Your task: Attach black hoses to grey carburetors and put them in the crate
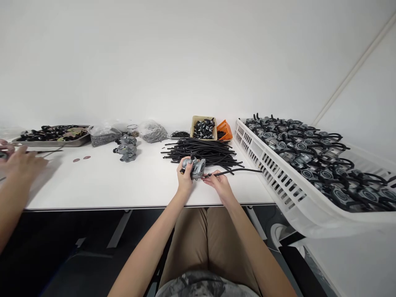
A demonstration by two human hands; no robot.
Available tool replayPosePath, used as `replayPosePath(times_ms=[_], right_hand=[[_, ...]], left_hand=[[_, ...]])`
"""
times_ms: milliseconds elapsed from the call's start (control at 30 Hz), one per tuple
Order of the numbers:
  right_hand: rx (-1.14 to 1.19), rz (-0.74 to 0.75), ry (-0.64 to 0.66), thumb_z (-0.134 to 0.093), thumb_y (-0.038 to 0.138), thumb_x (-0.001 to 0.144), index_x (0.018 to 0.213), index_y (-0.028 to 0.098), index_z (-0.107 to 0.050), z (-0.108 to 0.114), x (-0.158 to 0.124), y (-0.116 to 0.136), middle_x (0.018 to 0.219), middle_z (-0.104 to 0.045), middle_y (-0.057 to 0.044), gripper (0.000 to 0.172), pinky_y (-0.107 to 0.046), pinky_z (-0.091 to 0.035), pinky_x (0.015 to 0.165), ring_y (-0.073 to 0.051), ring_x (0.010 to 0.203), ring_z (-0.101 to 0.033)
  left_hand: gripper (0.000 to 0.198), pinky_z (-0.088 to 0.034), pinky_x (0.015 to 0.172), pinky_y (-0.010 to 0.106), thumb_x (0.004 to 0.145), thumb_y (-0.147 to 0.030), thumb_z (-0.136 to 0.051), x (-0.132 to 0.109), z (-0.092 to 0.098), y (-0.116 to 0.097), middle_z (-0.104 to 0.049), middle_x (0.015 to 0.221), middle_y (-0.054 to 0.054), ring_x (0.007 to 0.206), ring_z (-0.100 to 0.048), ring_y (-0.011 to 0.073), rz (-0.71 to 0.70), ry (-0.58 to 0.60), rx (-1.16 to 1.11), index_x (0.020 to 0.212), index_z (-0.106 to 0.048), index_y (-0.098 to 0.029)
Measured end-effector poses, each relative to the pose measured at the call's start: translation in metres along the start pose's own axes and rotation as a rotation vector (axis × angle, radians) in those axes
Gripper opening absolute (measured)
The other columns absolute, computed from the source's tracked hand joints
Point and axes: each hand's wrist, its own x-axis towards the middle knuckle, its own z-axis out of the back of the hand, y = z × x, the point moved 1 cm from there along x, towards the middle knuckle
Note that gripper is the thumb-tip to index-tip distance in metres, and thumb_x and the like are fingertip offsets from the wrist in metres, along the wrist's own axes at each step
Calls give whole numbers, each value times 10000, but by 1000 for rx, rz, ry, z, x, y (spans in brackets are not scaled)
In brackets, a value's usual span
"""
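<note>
My left hand [185,176] is wrapped round a grey metal carburetor [198,168], held just above the white table in front of me. Between the fingertips of my right hand [219,184] is one end of a black rubber hose [238,170]. That end is close against the lower right side of the carburetor; whether it is pushed on cannot be made out. The rest of the hose stretches right toward the white crate. Just behind my hands lies a heap of similar black hoses [201,149].
A white crate [293,185] full of carburetors stands at right. Behind the hoses are a cream bin [194,123] and an orange basket [227,131]. Left are more carburetors [126,147], bags of small parts [152,131], a metal tray [71,142] and a co-worker's hands [26,165].
</note>
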Motion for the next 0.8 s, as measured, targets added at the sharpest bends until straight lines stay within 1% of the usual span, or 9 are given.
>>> replayPosePath(times_ms=[167,333,433,567,700,800], right_hand=[[44,-53,8,-810,509,606,701,218,-474,-2,-2,5,841,-760,-38,455,-448,-545,925,-230,832,-742],[70,-72,34,-806,433,636,721,215,-495,-3,-5,12,873,-764,-25,390,-444,-528,961,-212,864,-738],[84,-76,46,-796,416,653,719,218,-484,-2,-6,13,864,-765,-29,375,-459,-520,970,-215,864,-738],[84,-74,55,-796,415,660,709,215,-490,-3,-7,13,852,-762,-31,369,-463,-518,970,-217,859,-738],[53,-69,64,-809,457,645,709,212,-490,-4,-7,14,859,-758,-28,407,-464,-514,969,-220,862,-738],[31,-80,96,-801,499,649,730,212,-489,-4,-7,15,894,-759,-38,432,-459,-506,976,-224,884,-738]], left_hand=[[358,-522,694,286,823,-536,-613,-1,0,-2,-687,843,41,737,-651,180,-40,57,-67,931,-577,-197],[331,-526,710,296,829,-502,-635,-2,1,-2,-692,845,44,770,-657,190,-60,75,-79,942,-599,-194],[323,-528,685,290,827,-494,-645,-3,1,-2,-691,847,44,769,-655,190,-61,77,-79,950,-610,-198],[330,-533,617,285,819,-504,-650,-3,0,-4,-688,852,42,720,-651,183,-48,83,-89,953,-611,-205],[360,-538,593,280,799,-518,-666,-4,-1,-4,-680,843,30,667,-639,166,-34,72,-106,967,-606,-206],[367,-535,608,271,791,-521,-675,-3,1,-2,-676,856,28,706,-642,169,-15,50,-118,966,-602,-206]])
